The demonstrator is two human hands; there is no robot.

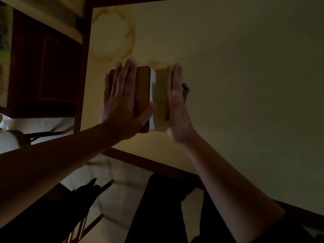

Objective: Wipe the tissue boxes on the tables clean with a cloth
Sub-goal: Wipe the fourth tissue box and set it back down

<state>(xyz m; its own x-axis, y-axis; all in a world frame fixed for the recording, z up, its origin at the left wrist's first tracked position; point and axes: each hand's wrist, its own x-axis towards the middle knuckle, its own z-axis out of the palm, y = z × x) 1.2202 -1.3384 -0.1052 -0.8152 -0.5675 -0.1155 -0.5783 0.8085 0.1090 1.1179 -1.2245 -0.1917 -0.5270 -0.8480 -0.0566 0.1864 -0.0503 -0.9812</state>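
A tissue box (158, 99) with a brown top and a pale, shiny side stands on the yellowish table (236, 76). My left hand (121, 100) lies flat on its brown top with straight fingers, thumb across the near corner. My right hand (177, 106) presses flat against the box's right side, fingers straight. A small dark thing (185, 90) peeks out behind my right hand; I cannot tell if it is the cloth.
The table has a dark wooden rim (84, 67) on the left and near sides, and ring-shaped stains (114, 32) at its far left. A dark wooden cabinet (43, 67) stands to the left. A chair with a dark garment (84, 195) and my legs show below.
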